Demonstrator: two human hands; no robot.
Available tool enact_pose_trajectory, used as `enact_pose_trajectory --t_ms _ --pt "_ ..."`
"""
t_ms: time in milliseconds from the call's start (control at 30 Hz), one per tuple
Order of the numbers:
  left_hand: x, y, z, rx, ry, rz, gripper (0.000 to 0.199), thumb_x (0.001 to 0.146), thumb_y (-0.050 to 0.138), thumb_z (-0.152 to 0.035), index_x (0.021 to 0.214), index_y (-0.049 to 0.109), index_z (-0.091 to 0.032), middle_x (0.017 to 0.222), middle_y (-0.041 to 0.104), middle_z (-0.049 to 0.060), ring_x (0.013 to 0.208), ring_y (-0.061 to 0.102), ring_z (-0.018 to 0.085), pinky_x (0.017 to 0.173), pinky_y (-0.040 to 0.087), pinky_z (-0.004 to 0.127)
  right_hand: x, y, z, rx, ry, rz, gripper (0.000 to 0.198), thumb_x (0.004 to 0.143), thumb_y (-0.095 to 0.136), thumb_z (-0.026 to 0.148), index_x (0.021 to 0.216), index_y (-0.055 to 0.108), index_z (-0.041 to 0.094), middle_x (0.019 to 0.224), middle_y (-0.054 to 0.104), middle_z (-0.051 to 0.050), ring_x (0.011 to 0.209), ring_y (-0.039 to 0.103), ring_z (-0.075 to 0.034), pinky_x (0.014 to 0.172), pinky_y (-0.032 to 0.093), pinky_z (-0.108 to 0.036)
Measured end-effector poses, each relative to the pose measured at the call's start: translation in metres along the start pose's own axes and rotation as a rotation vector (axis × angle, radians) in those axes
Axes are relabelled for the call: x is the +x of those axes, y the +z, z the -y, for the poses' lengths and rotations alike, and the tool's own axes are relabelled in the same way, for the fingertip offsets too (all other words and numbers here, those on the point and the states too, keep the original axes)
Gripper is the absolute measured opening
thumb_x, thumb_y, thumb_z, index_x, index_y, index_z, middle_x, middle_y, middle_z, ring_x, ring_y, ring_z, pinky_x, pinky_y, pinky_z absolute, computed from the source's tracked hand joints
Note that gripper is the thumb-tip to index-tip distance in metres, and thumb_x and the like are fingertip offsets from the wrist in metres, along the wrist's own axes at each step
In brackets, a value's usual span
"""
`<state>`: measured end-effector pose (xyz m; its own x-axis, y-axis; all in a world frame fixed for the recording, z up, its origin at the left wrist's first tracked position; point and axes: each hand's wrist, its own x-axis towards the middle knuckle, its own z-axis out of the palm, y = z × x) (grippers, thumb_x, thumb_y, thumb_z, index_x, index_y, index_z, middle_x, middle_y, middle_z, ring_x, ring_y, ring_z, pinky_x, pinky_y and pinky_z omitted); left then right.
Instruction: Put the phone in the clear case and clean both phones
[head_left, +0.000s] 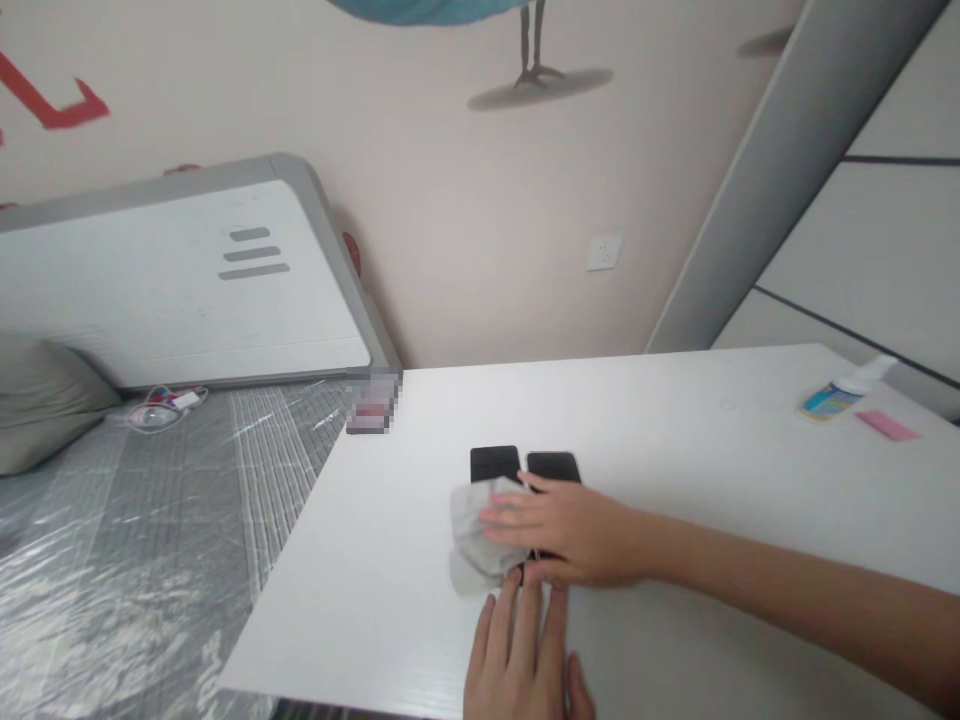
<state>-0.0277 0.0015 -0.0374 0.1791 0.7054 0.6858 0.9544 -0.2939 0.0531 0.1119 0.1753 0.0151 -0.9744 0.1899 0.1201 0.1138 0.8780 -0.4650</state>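
Note:
Two dark-screened phones lie side by side on the white table: a left phone [495, 461] and a right phone [553, 466]. A pale grey cloth [472, 520] covers most of the left phone. My right hand [577, 530] reaches in from the right, palm down, its fingers stretched flat over the cloth. Its palm hides much of the right phone. From the front edge comes my left hand [517, 650], palm down with fingers extended. Its fingertips touch or nearly touch the lower end of the left phone, close to my right thumb.
A spray bottle [836, 395] and a pink strip [886, 425] lie at the table's right. A blurred-out box [373, 402] rests on the far left corner. Left of the white table [360, 560] is a plastic-covered bed [172, 520] with a cable [156, 415] on it.

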Motion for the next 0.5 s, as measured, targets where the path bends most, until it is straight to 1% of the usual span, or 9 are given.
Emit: enact_pose_trajectory --t_ms 67,100,133,167,233,267,333,400,500 --pt "-0.001 -0.001 0.001 0.009 0.003 0.062 0.047 0.08 0.058 -0.023 0.126 0.069 -0.021 0.125 0.076 0.007 0.112 0.07 0.025 0.085 0.058 0.038 -0.001 -0.002 -0.009 -0.081 0.113 -0.039 0.051 0.107 0.043 0.042 0.154 0.045 0.023 0.16 0.045 -0.01 0.151 0.038 -0.027 0.127 0.015 -0.061" --pt "-0.001 -0.002 0.002 0.012 0.003 0.073 0.05 0.08 0.059 -0.023 0.128 0.068 -0.021 0.128 0.075 0.007 0.114 0.069 0.026 0.085 0.058 0.038 0.0 -0.003 -0.014 -0.093 0.147 -0.054 0.049 0.107 0.044 0.036 0.153 0.047 0.02 0.158 0.046 -0.012 0.151 0.039 -0.028 0.126 0.016 -0.063" --pt "-0.002 -0.002 0.003 0.01 0.007 0.073 0.05 0.08 0.059 -0.024 0.129 0.068 -0.021 0.128 0.075 0.007 0.115 0.069 0.025 0.086 0.058 0.038 0.0 -0.003 -0.017 -0.073 0.139 -0.063 0.048 0.105 0.044 0.029 0.152 0.049 0.016 0.157 0.047 -0.014 0.151 0.039 -0.028 0.126 0.018 -0.061" --pt "-0.002 -0.003 0.005 0.008 0.014 0.062 0.05 0.08 0.059 -0.024 0.128 0.069 -0.021 0.127 0.075 0.008 0.115 0.069 0.025 0.085 0.058 0.038 0.0 -0.004 -0.019 -0.009 0.107 -0.074 0.047 0.103 0.044 0.022 0.149 0.052 0.016 0.156 0.05 -0.013 0.15 0.041 -0.027 0.127 0.019 -0.058" --pt "-0.003 -0.002 0.008 0.009 0.023 0.053 0.049 0.08 0.059 -0.024 0.128 0.069 -0.021 0.127 0.075 0.008 0.115 0.069 0.026 0.086 0.058 0.038 -0.004 -0.006 -0.02 0.201 0.11 -0.141 0.041 0.099 0.05 0.019 0.136 0.065 0.022 0.148 0.061 -0.008 0.143 0.051 -0.024 0.126 0.026 -0.05" --pt "-0.004 -0.001 0.008 0.012 0.026 0.064 0.05 0.081 0.058 -0.023 0.13 0.068 -0.021 0.128 0.074 0.008 0.116 0.068 0.025 0.087 0.057 0.038 -0.008 -0.008 -0.02 0.31 0.167 -0.212 0.034 0.098 0.053 0.022 0.126 0.072 0.025 0.14 0.067 -0.006 0.136 0.058 -0.024 0.124 0.032 -0.047" --pt "-0.007 0.002 0.008 0.02 0.032 0.085 0.051 0.082 0.058 -0.023 0.133 0.067 -0.022 0.131 0.073 0.007 0.118 0.067 0.025 0.09 0.056 0.038 -0.021 -0.014 -0.019 0.413 0.319 -0.384 0.031 0.102 0.049 0.032 0.119 0.074 0.024 0.129 0.074 -0.008 0.124 0.067 -0.027 0.114 0.044 -0.047" --pt "-0.011 0.006 0.006 0.016 0.018 0.071 0.05 0.083 0.059 -0.024 0.133 0.067 -0.024 0.131 0.073 0.007 0.119 0.066 0.026 0.093 0.054 0.04 -0.04 -0.02 -0.017 0.473 0.441 -0.527 0.043 0.107 0.037 0.041 0.126 0.069 0.019 0.123 0.075 -0.014 0.115 0.07 -0.028 0.103 0.054 -0.047" --pt "-0.015 0.008 0.003 -0.011 -0.051 0.011 0.046 0.084 0.061 -0.025 0.129 0.068 -0.03 0.134 0.07 0.01 0.124 0.063 0.031 0.102 0.049 0.051 -0.067 -0.019 -0.004 0.617 0.513 -0.598 0.051 0.105 0.037 0.05 0.13 0.064 0.014 0.113 0.077 -0.016 0.101 0.075 -0.028 0.085 0.061 -0.041"
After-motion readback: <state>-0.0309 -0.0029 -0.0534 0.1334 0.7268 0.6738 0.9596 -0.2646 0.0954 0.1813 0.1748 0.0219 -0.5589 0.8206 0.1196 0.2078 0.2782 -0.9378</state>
